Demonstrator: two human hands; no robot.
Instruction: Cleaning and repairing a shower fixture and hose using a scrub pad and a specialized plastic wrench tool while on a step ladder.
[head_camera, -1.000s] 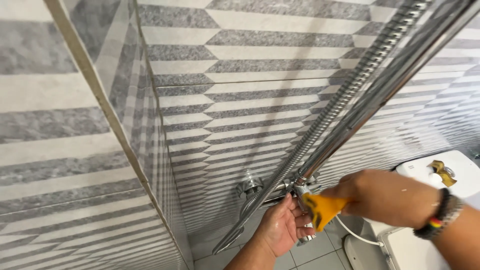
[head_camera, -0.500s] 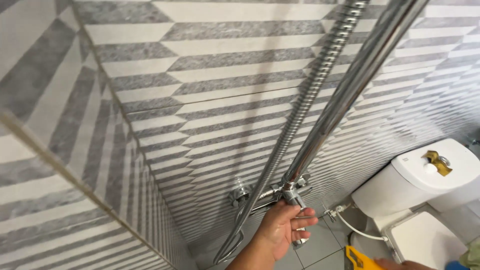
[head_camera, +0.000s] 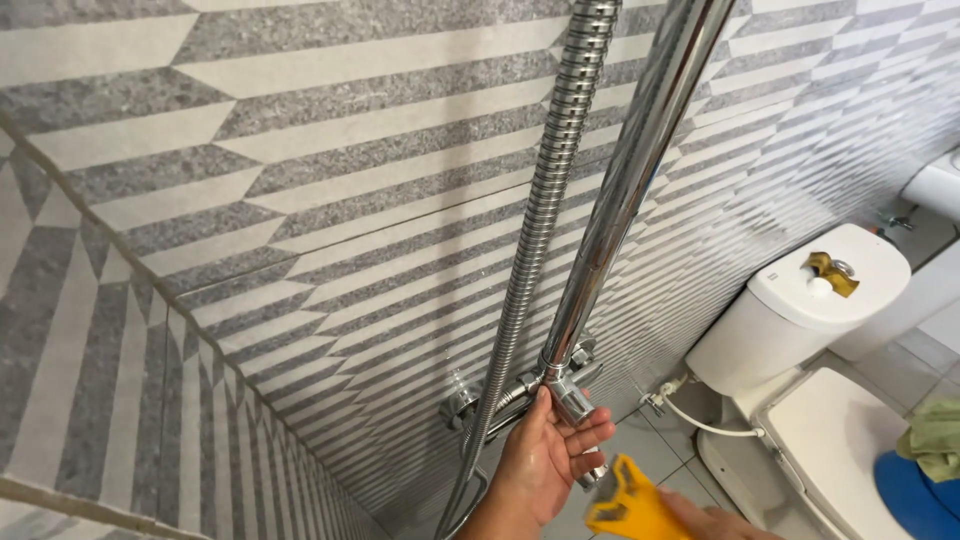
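Observation:
A chrome shower mixer valve (head_camera: 545, 388) is fixed low on the grey-and-white tiled wall (head_camera: 330, 200). From it a chrome riser pipe (head_camera: 630, 170) and a ribbed metal hose (head_camera: 545, 210) run upward. My left hand (head_camera: 545, 462) is cupped under the valve, fingers touching its lower fitting, palm open toward me. My right hand (head_camera: 715, 520) shows only at the bottom edge, gripping a yellow plastic scraper (head_camera: 632, 505) just right of the left hand.
A white toilet (head_camera: 820, 400) with its cistern stands at the right, a small yellow object (head_camera: 830, 272) on the cistern lid. A white supply hose (head_camera: 700, 420) runs to the wall. A green cloth (head_camera: 935, 440) and a blue object (head_camera: 915, 495) lie at the lower right.
The right hand with the yellow scraper dropped away from the valve to the bottom edge, then rose slightly. The left hand stayed under the valve. The view shifted right.

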